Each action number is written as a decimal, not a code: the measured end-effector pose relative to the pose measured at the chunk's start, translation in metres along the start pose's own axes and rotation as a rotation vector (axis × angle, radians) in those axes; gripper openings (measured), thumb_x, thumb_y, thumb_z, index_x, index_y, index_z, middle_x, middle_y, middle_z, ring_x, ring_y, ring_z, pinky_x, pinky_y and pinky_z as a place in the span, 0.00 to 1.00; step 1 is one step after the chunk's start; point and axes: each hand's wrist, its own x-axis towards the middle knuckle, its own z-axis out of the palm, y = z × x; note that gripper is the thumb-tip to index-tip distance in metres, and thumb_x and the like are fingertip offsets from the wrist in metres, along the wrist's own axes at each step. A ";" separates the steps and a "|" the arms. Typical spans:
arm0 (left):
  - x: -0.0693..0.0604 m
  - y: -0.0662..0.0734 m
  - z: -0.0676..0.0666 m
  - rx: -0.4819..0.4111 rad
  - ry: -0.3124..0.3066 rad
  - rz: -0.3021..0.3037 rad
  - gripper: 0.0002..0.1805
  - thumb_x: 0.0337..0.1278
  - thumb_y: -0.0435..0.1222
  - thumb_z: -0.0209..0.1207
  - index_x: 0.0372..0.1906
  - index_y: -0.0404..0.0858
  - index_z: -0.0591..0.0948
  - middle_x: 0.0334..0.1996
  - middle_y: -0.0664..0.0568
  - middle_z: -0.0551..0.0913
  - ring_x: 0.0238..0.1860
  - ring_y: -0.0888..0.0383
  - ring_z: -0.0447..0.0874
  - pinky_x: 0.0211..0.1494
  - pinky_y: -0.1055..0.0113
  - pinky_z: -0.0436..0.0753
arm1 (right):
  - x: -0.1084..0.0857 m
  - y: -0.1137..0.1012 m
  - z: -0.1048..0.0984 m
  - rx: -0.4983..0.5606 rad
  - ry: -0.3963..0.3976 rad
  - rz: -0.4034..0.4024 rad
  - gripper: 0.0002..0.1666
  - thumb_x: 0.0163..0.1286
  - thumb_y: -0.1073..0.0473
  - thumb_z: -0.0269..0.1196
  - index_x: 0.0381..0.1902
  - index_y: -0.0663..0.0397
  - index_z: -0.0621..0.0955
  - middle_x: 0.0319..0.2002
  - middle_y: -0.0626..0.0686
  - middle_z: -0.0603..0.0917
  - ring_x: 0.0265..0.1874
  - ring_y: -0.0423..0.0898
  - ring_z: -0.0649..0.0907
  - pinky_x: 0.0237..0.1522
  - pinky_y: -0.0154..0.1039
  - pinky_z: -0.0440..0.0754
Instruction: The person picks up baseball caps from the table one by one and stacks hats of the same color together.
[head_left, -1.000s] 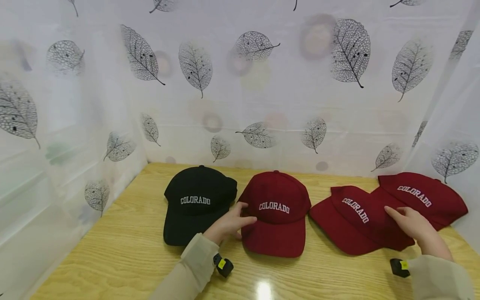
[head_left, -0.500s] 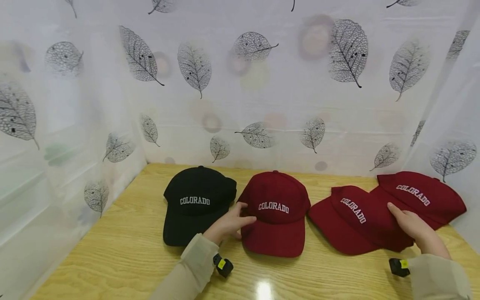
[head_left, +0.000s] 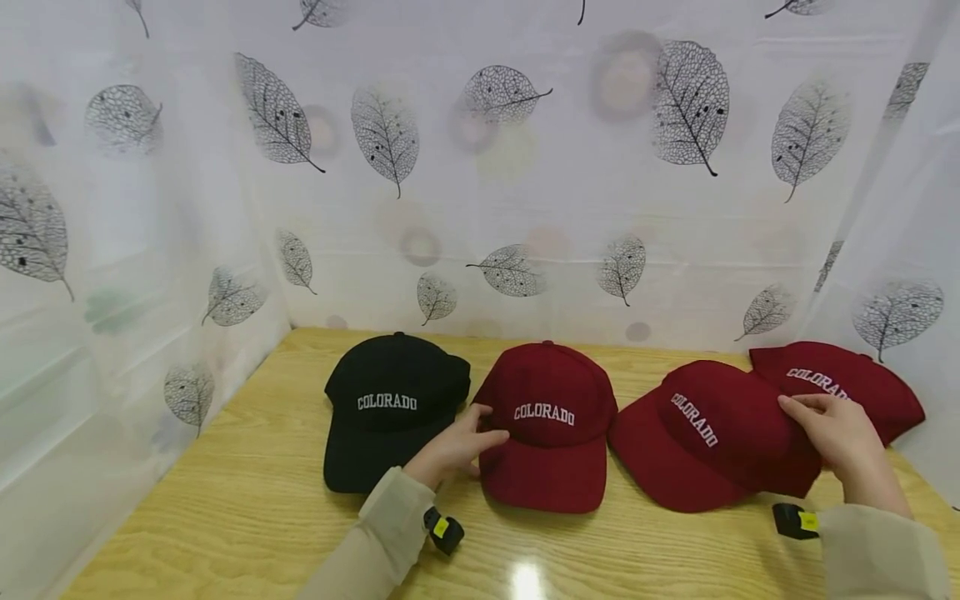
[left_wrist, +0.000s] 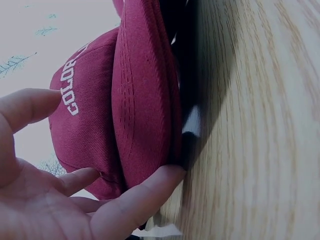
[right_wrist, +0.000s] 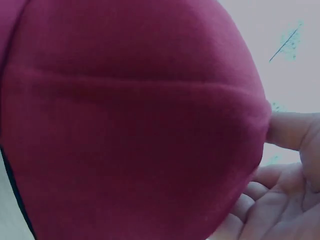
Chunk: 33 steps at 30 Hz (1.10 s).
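Observation:
In the head view a red baseball cap (head_left: 546, 417) lettered COLORADO sits mid-table, its brim toward me. My left hand (head_left: 455, 442) is at its left side; in the left wrist view the spread fingers touch the crown and the brim edge, not wrapped round it. To the right, my right hand (head_left: 836, 429) holds the crown of a second red cap (head_left: 720, 433), which is tilted with its brim to the lower left. In the right wrist view the thumb is against the crown's edge, the other fingers partly hidden beyond it.
A black COLORADO cap (head_left: 393, 408) stands left of the middle red one. Behind my right hand lies another red cap (head_left: 885, 392), partly covered. Leaf-print curtains (head_left: 555, 200) enclose the wooden table (head_left: 225, 500) at its back and sides.
The right-hand cap's crown has gone from dented to rounded and raised, and it now covers more of the cap behind. My right hand has shifted slightly on it; the left hand stays put.

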 end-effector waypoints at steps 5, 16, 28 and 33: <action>0.001 -0.001 0.000 0.017 0.008 0.012 0.32 0.56 0.41 0.55 0.61 0.32 0.56 0.59 0.36 0.59 0.56 0.42 0.61 0.41 0.47 0.74 | -0.008 -0.013 0.003 0.046 0.131 -0.035 0.38 0.65 0.42 0.48 0.52 0.77 0.65 0.47 0.76 0.66 0.40 0.65 0.68 0.27 0.44 0.74; -0.006 0.015 0.004 0.195 0.187 0.236 0.26 0.56 0.40 0.53 0.56 0.31 0.63 0.57 0.38 0.59 0.55 0.44 0.58 0.55 0.49 0.61 | -0.034 -0.052 0.003 0.141 0.391 -0.214 0.14 0.64 0.49 0.54 0.41 0.51 0.74 0.29 0.30 0.70 0.28 0.26 0.68 0.26 0.20 0.66; -0.020 0.049 0.016 0.124 0.212 0.497 0.22 0.57 0.37 0.53 0.54 0.31 0.65 0.62 0.38 0.55 0.61 0.45 0.54 0.56 0.46 0.62 | -0.071 -0.096 0.013 0.217 0.619 -0.365 0.07 0.59 0.62 0.60 0.36 0.46 0.77 0.27 0.28 0.73 0.25 0.28 0.71 0.26 0.19 0.65; -0.024 0.062 0.022 0.088 0.194 0.562 0.23 0.56 0.35 0.53 0.55 0.30 0.64 0.62 0.39 0.56 0.60 0.46 0.56 0.53 0.45 0.65 | -0.086 -0.108 0.018 0.313 0.686 -0.500 0.13 0.54 0.75 0.60 0.38 0.62 0.78 0.32 0.37 0.76 0.26 0.31 0.75 0.29 0.17 0.70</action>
